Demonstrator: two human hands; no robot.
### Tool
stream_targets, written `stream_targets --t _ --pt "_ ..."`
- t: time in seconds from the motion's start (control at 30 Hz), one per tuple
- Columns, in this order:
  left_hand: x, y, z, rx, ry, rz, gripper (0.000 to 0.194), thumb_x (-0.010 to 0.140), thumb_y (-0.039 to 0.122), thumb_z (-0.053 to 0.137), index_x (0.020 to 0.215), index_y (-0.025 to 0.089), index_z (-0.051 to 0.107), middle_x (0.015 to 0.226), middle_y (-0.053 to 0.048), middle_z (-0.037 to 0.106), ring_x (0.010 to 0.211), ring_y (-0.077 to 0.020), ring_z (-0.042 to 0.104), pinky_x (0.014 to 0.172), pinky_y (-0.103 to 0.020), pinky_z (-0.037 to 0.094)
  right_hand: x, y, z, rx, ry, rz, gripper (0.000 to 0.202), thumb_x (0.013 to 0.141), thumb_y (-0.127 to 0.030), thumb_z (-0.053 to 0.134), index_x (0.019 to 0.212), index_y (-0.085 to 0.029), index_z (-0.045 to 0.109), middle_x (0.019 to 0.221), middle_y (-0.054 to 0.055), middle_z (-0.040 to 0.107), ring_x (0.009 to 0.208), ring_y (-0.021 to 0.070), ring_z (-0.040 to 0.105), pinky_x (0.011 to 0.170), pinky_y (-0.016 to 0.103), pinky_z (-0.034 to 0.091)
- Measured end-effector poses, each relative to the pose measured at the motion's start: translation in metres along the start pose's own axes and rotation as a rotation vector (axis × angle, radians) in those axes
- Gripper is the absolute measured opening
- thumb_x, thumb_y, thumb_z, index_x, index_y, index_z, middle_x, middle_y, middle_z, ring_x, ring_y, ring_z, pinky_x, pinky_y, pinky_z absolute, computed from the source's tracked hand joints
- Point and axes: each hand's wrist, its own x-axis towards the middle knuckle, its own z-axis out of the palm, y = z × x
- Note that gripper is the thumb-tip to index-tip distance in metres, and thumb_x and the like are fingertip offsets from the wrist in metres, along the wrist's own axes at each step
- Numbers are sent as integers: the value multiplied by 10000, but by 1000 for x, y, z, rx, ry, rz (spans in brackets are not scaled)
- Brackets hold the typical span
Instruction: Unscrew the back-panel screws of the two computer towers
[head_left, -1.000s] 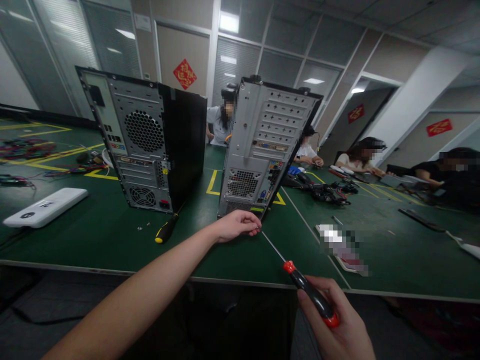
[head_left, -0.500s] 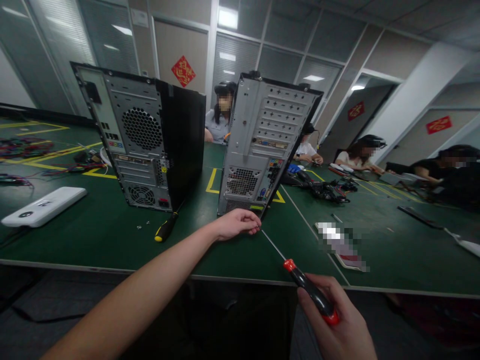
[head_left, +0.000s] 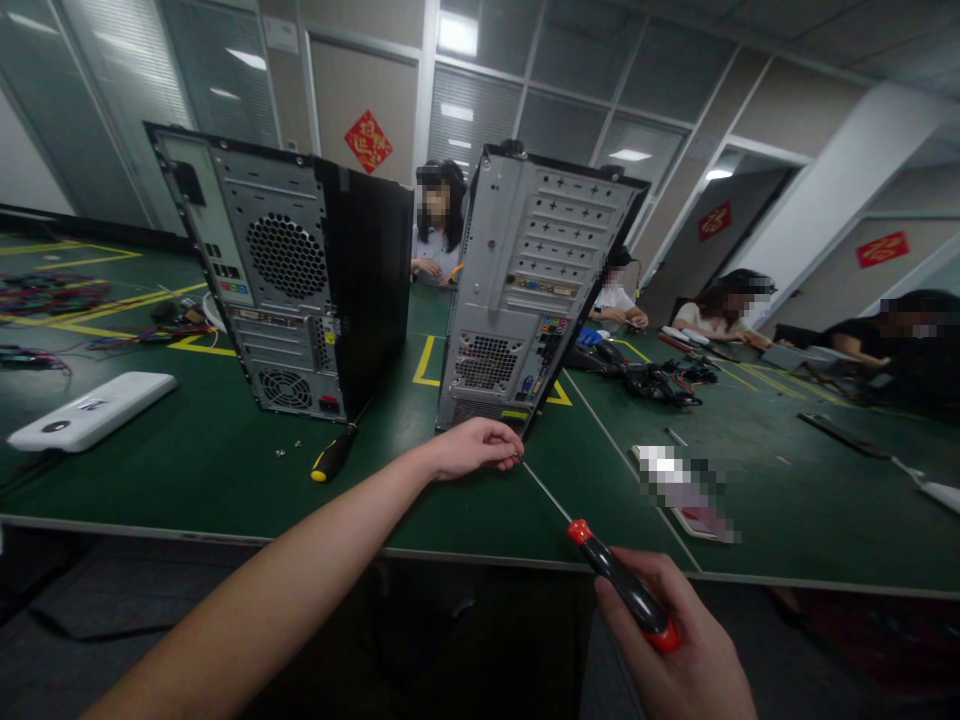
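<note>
My right hand is closed around the black-and-red handle of a screwdriver, whose thin shaft slants up and left. At the shaft's tip, the fingers of my left hand are pinched together; whatever sits between them is too small to make out. Just behind that hand stands a computer tower, its grey back panel with ports and vents facing me. A second computer tower, with a black side, stands to the left. In front of it lie a yellow-and-black screwdriver and several small screws.
A white power bank and tangled cables are on the left of the green table. To the right lie a partly blurred phone and a heap of black cables. Several people sit across the table.
My hands and the screwdriver have hardly moved. Behind the towers, a seated person has shifted their head and hands slightly. The view has drifted a little.
</note>
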Motion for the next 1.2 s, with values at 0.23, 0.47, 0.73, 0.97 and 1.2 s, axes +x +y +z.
stream_targets --t 0.23,0.47,0.73,0.97,1.2 --pt "-1 2 -1 159 -18 9 336 835 423 838 972 130 748 863 -32 723 794 -140 644 853 -354 516 9 26 -10 -59 -110 -97 320 881 -477 727 1107 -253 751 1022 65 810 855 233 785 749 288 620" --pt "-1 4 1 137 33 49 315 857 403 823 1000 135 743 855 -32 726 803 -140 657 855 -355 523 2 16 0 -31 -83 24 287 924 -511 677 1052 -264 751 843 21 782 702 192 740 620 236 563" --pt "0 6 2 89 163 97 395 843 449 842 1030 120 729 858 -42 721 793 -140 658 850 -368 527 5 13 18 -38 -148 83 347 943 -565 618 1062 -260 736 791 18 770 682 200 742 569 238 524" --pt "2 3 -1 85 185 120 427 924 488 747 1122 111 718 964 -94 747 877 -170 697 862 -363 538 7 18 17 -74 -142 73 369 966 -584 587 1069 -256 719 834 31 785 729 209 764 616 242 556" --pt "-10 15 1 580 365 234 278 1001 389 583 904 162 711 803 -27 693 707 -146 626 714 -302 510 14 27 16 -102 -64 143 446 919 -649 567 1006 -239 718 841 62 790 738 242 772 609 269 562"
